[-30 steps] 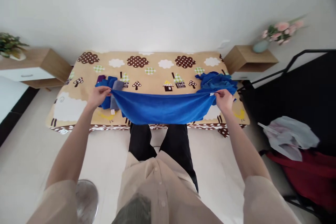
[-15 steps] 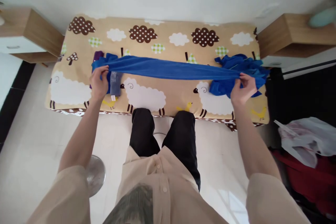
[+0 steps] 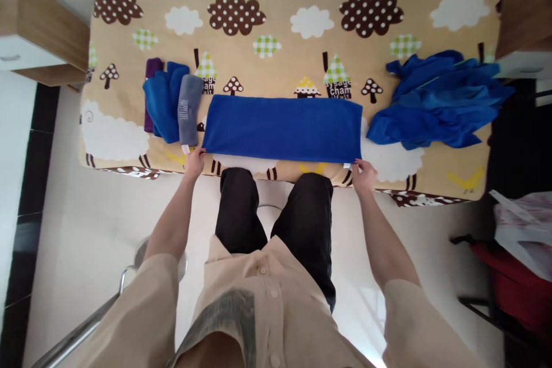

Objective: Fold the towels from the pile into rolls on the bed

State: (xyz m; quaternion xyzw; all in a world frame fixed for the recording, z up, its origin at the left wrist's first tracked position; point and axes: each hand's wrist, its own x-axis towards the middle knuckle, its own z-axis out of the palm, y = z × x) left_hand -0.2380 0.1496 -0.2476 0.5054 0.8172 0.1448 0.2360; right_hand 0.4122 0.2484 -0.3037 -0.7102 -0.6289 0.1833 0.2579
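Note:
A blue towel (image 3: 282,128) lies spread as a flat rectangle on the sheep-patterned bed cover, with a small white tag at its near right corner. My left hand (image 3: 195,162) pinches the near left corner. My right hand (image 3: 363,175) pinches the near right corner beside the tag. To the left, a rolled grey-blue towel (image 3: 190,110) with lettering lies next to a folded blue cloth (image 3: 163,104) and a purple roll (image 3: 150,89). A crumpled heap of blue cloth (image 3: 435,103) rests to the right.
The patterned bed cover (image 3: 280,77) reaches the wall at the back. Wooden cabinets stand at its left (image 3: 52,23) and right (image 3: 524,40). A white plastic bag (image 3: 524,230) and a red item (image 3: 520,293) are at the lower right. A metal stool part (image 3: 86,325) shows lower left.
The blue towel went from a narrow stretched strip held above the bed to a flat rectangle on it. Both hands moved inward and nearer my body. The view shifted too.

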